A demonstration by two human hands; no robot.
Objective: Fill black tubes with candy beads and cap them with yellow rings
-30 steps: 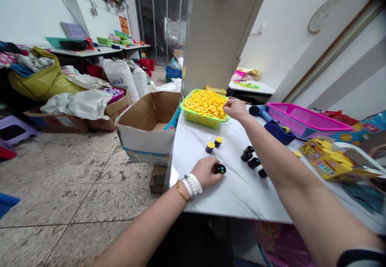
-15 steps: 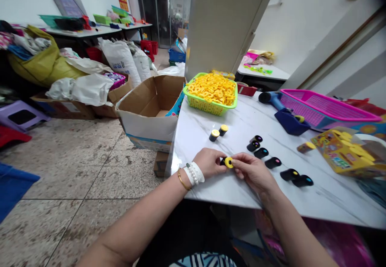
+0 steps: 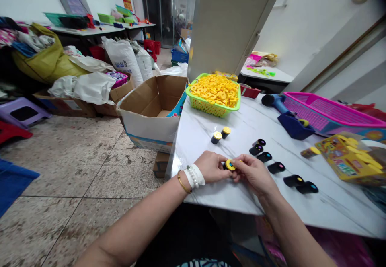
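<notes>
My left hand [image 3: 214,166] is closed round a small black cylinder near the table's front edge. A yellow ring-shaped cap [image 3: 229,165] sits on its end, with a blue-green dot in the middle. My right hand [image 3: 255,174] is closed beside it, fingertips at the cap, and a bit of a small yellow piece [image 3: 241,161] shows between its fingers. The cylinder's body is mostly hidden by my left fingers. Beyond my hands stand two yellow-capped cylinders [image 3: 216,137]. To the right, several black cylinders [image 3: 276,167] with coloured dots on their ends lie in a slanting row.
A green basket [image 3: 205,105] of yellow rings is at the table's back left. At right are a pink basket [image 3: 334,108], a blue tray [image 3: 294,125], a yellow-capped tube [image 3: 310,152] and a yellow box [image 3: 346,162]. An open carton [image 3: 147,128] stands left of the table.
A blue-green dot now shows in the cap's centre, where a dark hole showed before. My right fingers have shifted slightly, revealing a bit of yellow. The whole view has moved a little.
</notes>
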